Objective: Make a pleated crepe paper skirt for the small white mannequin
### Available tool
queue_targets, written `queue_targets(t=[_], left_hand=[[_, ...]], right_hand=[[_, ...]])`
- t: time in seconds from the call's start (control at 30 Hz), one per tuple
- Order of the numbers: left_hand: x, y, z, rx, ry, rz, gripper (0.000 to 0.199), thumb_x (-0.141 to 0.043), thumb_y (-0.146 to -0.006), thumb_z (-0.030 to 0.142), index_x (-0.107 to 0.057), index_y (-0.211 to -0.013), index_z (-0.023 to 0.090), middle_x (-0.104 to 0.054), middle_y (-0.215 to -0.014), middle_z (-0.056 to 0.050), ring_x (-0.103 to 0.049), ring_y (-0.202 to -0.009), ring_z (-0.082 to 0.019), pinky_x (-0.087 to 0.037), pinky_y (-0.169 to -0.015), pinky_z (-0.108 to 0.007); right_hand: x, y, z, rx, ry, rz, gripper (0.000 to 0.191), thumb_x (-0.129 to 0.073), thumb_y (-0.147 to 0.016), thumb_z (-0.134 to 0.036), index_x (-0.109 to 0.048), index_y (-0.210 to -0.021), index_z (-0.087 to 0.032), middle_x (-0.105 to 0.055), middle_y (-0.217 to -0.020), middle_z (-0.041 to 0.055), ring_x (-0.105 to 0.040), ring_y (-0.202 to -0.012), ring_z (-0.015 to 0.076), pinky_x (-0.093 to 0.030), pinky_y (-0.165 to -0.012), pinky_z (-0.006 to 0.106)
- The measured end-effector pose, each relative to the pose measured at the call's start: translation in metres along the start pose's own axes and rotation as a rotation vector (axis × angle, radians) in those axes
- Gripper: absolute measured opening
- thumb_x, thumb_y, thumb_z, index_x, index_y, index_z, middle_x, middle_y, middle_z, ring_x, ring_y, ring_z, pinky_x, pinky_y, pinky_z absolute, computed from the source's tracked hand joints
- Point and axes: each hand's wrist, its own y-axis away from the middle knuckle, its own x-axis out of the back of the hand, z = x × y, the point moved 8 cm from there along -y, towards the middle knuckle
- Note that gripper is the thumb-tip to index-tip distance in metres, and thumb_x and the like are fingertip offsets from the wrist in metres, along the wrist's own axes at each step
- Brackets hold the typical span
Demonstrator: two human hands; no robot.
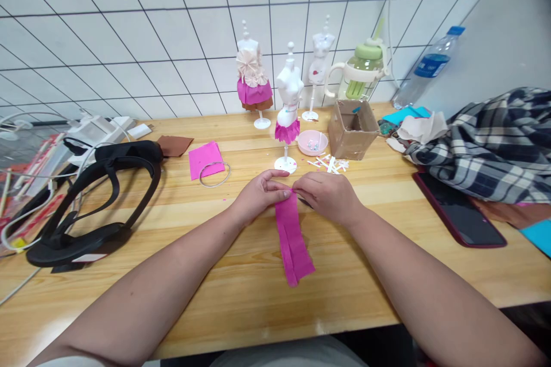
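Note:
A long magenta strip [296, 235], paper or cloth, hangs down over the table with a fold along its length. My left hand [263, 192] pinches its upper end between thumb and fingers. Close beside it, my right hand [329, 195] is closed on the same end, its fingertips partly hidden. Below the right fingers a small dark pointed thing [305, 202] shows, too little of it to name. Just beyond my hands stands a white mini dress form [289, 86] with a ruffled magenta skirt [287, 132] around its lower part.
Behind are a dressed form [253, 77] and a bare-topped form [321, 60]. Nearby sit a pink dish [313, 136], white scraps [331, 164], a cardboard box [353, 143] and a magenta square [202, 155]. A black headset [103, 200] lies left, a phone [460, 212] right.

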Motion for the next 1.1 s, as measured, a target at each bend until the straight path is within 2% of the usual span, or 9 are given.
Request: queue_targets(t=[0.17, 0.33, 0.4, 0.47, 0.53, 0.63, 0.73, 0.87, 1.1], left_hand=[[0.003, -0.001, -0.002, 0.000, 0.031, 0.013, 0.061, -0.086, -0.061, 0.031, -0.059, -0.113, 0.016, -0.071, -0.069, 0.002, -0.065, -0.064, -0.013, -0.046, -0.065, -0.024], [0.002, -0.001, -0.002, -0.009, -0.025, 0.015, 0.056, -0.083, -0.065, 0.034, -0.059, -0.113, 0.018, -0.069, -0.063, 0.004, -0.061, -0.056, -0.011, -0.042, -0.057, -0.022], [0.002, 0.000, 0.000, -0.015, -0.035, 0.023, 0.056, -0.082, -0.066, 0.034, -0.058, -0.114, 0.018, -0.070, -0.066, 0.003, -0.063, -0.058, -0.012, -0.043, -0.058, -0.022], [0.002, 0.001, 0.001, -0.025, -0.048, 0.029, 0.057, -0.082, -0.066, 0.034, -0.058, -0.115, 0.018, -0.073, -0.071, 0.001, -0.066, -0.065, -0.014, -0.046, -0.063, -0.024], [0.001, 0.001, 0.003, -0.043, -0.067, 0.028, 0.056, -0.081, -0.067, 0.034, -0.058, -0.115, 0.018, -0.074, -0.076, 0.000, -0.069, -0.071, -0.015, -0.048, -0.067, -0.026], [0.001, 0.001, 0.005, -0.067, -0.100, 0.025, 0.054, -0.080, -0.068, 0.033, -0.058, -0.115, 0.019, -0.075, -0.077, 0.000, -0.069, -0.072, -0.015, -0.048, -0.069, -0.026], [0.002, 0.001, 0.006, -0.082, -0.145, 0.034, 0.053, -0.079, -0.068, 0.031, -0.057, -0.114, 0.019, -0.075, -0.077, 0.000, -0.069, -0.070, -0.014, -0.048, -0.068, -0.025], [0.002, 0.001, 0.008, -0.092, -0.191, 0.037, 0.050, -0.077, -0.070, 0.032, -0.056, -0.114, 0.019, -0.076, -0.080, -0.002, -0.070, -0.073, -0.016, -0.049, -0.069, -0.027], [0.009, 0.004, 0.022, -0.252, -0.338, 0.135, 0.053, -0.077, -0.067, 0.029, -0.057, -0.115, 0.018, -0.071, -0.083, -0.003, -0.068, -0.079, -0.017, -0.050, -0.076, -0.030]], right_hand=[[-0.002, 0.001, 0.000, 0.034, -0.016, -0.009, 0.025, -0.048, -0.098, -0.029, -0.072, -0.095, -0.022, -0.073, -0.090, 0.0047, -0.065, -0.086, 0.0171, -0.040, -0.070, 0.027], [0.005, 0.003, 0.005, 0.048, -0.232, 0.009, 0.022, -0.058, -0.089, -0.028, -0.069, -0.108, -0.022, -0.072, -0.105, 0.0041, -0.065, -0.089, 0.0172, -0.046, -0.077, 0.028], [0.008, 0.002, 0.014, -0.048, -0.333, 0.036, 0.025, -0.060, -0.087, -0.029, -0.069, -0.109, -0.022, -0.072, -0.103, 0.0044, -0.065, -0.084, 0.0168, -0.048, -0.076, 0.028], [0.004, 0.002, 0.028, -0.222, -0.449, 0.048, 0.024, -0.058, -0.088, -0.034, -0.071, -0.103, -0.021, -0.073, -0.095, 0.0043, -0.064, -0.076, 0.0162, -0.048, -0.069, 0.028], [-0.006, 0.003, 0.036, -0.375, -0.593, 0.006, 0.030, -0.055, -0.089, -0.043, -0.073, -0.093, -0.019, -0.073, -0.085, 0.0040, -0.062, -0.069, 0.0154, -0.047, -0.061, 0.026], [-0.023, 0.004, 0.033, -0.464, -0.741, -0.093, 0.036, -0.057, -0.086, -0.050, -0.073, -0.085, -0.018, -0.069, -0.071, 0.0019, -0.058, -0.060, 0.0132, -0.041, -0.052, 0.023], [-0.030, 0.005, 0.032, -0.517, -0.759, -0.099, 0.025, -0.066, -0.077, -0.042, -0.072, -0.083, -0.018, -0.063, -0.061, -0.0016, -0.051, -0.053, 0.0104, -0.037, -0.048, 0.021], [-0.032, 0.006, 0.033, -0.535, -0.774, -0.096, 0.014, -0.067, -0.073, -0.030, -0.070, -0.079, -0.017, -0.062, -0.062, -0.0022, -0.051, -0.054, 0.0092, -0.038, -0.049, 0.019], [-0.028, 0.003, 0.037, -0.504, -0.715, -0.096, 0.007, -0.063, -0.074, -0.024, -0.066, -0.075, -0.018, -0.061, -0.060, -0.0030, -0.051, -0.051, 0.0095, -0.038, -0.047, 0.019]])
